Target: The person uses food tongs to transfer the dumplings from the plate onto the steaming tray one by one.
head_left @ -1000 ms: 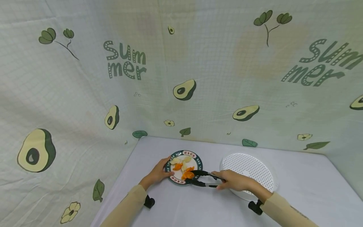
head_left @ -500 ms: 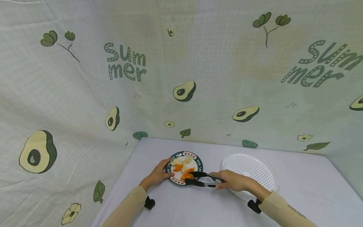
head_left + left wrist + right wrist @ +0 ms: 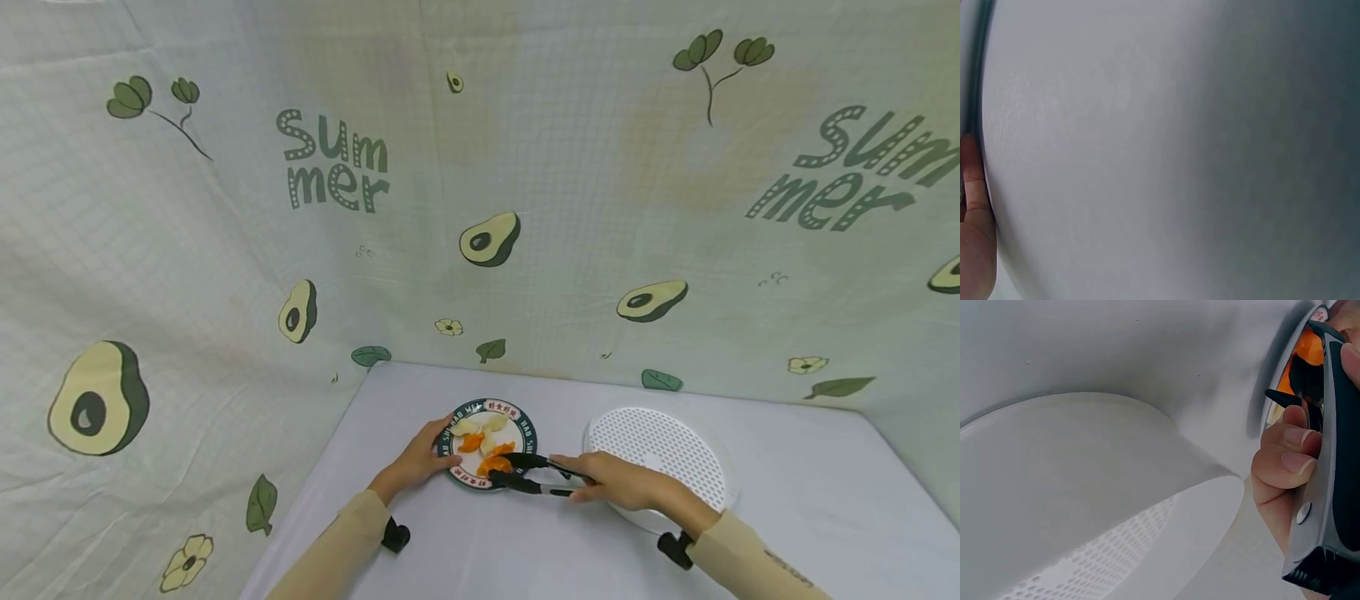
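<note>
In the head view, a round plate [image 3: 531,433] with a green lettered rim carries several dumplings, some pale [image 3: 495,422] and some orange [image 3: 471,442]. My left hand [image 3: 417,454] holds the plate's left side, thumb over the rim and fingers along its outer edge. Gripped in my right hand [image 3: 618,480] are metal tongs [image 3: 536,460] with black tips. Those tips stand apart on either side of an orange dumpling [image 3: 493,467] near the plate's front. The right wrist view shows fingers curled round the tongs' handle [image 3: 1329,481], with orange dumplings beyond.
To the right on the white table [image 3: 450,550] stands a round white basket [image 3: 723,467] with a perforated base, partly behind my right forearm. A printed cloth [image 3: 555,167] hangs behind the table and along its left side.
The tongs' tips and the orange dumpling at the plate's front have shifted very slightly toward the left. My left hand and the plate stay in place.
</note>
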A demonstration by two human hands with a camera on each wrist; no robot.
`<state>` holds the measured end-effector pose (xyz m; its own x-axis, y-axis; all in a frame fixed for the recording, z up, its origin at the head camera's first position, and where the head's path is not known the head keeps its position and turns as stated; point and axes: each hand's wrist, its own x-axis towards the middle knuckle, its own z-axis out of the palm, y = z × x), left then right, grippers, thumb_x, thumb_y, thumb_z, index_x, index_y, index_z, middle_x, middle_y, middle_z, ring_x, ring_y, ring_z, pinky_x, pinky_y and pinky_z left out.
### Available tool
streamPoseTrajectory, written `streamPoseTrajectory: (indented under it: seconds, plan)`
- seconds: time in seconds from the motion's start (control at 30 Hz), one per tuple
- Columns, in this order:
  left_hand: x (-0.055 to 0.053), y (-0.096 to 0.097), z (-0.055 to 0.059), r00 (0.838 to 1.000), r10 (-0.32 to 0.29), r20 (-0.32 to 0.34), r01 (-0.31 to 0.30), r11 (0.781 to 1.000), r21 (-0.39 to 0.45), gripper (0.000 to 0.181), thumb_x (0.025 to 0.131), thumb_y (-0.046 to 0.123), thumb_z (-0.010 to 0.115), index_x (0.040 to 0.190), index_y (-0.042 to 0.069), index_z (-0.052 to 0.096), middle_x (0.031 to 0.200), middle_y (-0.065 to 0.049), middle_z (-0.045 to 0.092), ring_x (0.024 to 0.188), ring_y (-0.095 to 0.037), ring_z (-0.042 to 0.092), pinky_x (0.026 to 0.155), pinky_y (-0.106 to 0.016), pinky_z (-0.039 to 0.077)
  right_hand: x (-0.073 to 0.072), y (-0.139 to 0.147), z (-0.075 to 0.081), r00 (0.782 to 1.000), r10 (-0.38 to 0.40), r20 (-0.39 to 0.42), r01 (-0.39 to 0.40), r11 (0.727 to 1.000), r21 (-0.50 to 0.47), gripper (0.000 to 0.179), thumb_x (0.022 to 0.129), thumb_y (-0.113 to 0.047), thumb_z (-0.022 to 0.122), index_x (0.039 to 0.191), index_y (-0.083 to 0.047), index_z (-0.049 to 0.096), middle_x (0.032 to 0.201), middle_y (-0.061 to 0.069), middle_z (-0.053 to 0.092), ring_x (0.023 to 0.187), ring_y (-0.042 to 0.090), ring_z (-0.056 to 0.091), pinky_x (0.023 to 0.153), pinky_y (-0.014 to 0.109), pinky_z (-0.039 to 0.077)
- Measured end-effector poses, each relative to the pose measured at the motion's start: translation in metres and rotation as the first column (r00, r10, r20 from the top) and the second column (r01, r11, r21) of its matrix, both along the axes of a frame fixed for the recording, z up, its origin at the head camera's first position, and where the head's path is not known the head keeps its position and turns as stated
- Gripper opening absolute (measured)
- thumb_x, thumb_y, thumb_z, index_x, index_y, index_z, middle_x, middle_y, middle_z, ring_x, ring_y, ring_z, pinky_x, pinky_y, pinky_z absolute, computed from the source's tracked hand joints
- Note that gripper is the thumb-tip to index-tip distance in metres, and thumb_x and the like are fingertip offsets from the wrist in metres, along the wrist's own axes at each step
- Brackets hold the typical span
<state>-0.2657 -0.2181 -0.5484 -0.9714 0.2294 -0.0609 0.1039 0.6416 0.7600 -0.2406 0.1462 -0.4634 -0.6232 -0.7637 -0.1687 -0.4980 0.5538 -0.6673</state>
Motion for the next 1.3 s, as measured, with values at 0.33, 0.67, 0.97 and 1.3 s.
streamPoseTrajectory:
  seconds: [0.33,0.67,0.97,1.3]
  plan:
    - [-0.002,-0.001,-0.004,1.0,-0.002,-0.012,0.002,1.0,-0.022,0.085,0.089,0.028,0.077,0.156,0.006,0.03,0.153,-0.022,0.037,0.142,-0.042,0.032,0.116,-0.057,0.026,0.001,0.001,-0.004,0.999,-0.004,-0.033,0.005,1.0,0.03,0.06,0.096,-0.026,0.067,0.149,-0.007,0.047,0.076,-0.005,0.049,0.067,0.004,0.042,0.055,0.021,0.04]
    - [-0.005,-0.001,-0.008,1.0,0.01,0.003,-0.01,1.0,-0.022,0.086,0.088,0.03,0.078,0.157,0.009,0.03,0.155,-0.02,0.036,0.143,-0.04,0.031,0.116,-0.056,0.025,0.001,0.008,-0.004,0.999,0.006,-0.054,-0.006,1.0,0.003,0.061,0.097,-0.031,0.064,0.15,-0.007,0.045,0.08,-0.007,0.052,0.07,0.004,0.045,0.058,0.023,0.044]
    - [-0.001,0.0,-0.005,1.0,0.026,0.016,-0.026,0.999,-0.027,0.085,0.089,0.029,0.077,0.157,0.009,0.03,0.155,-0.02,0.035,0.143,-0.04,0.031,0.116,-0.057,0.026,0.003,0.024,0.005,0.998,-0.011,-0.066,0.006,0.997,-0.071,0.065,0.098,-0.038,0.061,0.151,-0.005,0.042,0.084,-0.008,0.056,0.074,0.007,0.05,0.063,0.023,0.048]
    - [0.0,0.001,-0.003,0.999,0.026,0.02,-0.025,0.999,-0.02,0.085,0.089,0.029,0.077,0.157,0.009,0.03,0.155,-0.021,0.035,0.142,-0.042,0.031,0.115,-0.059,0.026,0.009,0.063,0.016,0.989,-0.04,-0.143,0.018,0.988,-0.157,0.059,0.102,-0.027,0.057,0.151,0.001,0.039,0.093,-0.001,0.06,0.076,0.004,0.049,0.064,0.023,0.046]
